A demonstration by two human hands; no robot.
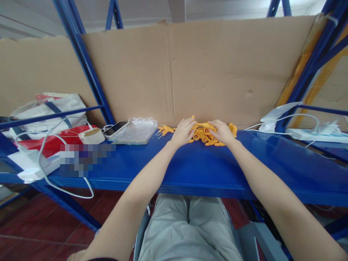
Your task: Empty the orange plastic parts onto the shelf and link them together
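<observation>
A heap of orange-yellow plastic pieces (pixel 206 139) lies at the back of the blue shelf, some shaped like small hands, others with round metal-coloured centres. My left hand (pixel 183 132) rests at the heap's left side, its fingers stretched out over the pieces. On the opposite side, my right hand (pixel 221 131) lies over the heap with fingers extended; its fingertips touch the pieces. One orange toy hand (pixel 166 129) sits apart, left of my left hand. Beside it are thin silvery bits (pixel 159 135), too small to make out. My palms hide part of the heap.
The blue shelf (pixel 201 170) ends at a cardboard wall (pixel 217 72). Leftward lie a clear plastic packet (pixel 140 130), a phone (pixel 117 128), a white power adapter (pixel 91 136) and looping cables. A white power strip (pixel 318 135) is at right, near a blue post (pixel 307 69).
</observation>
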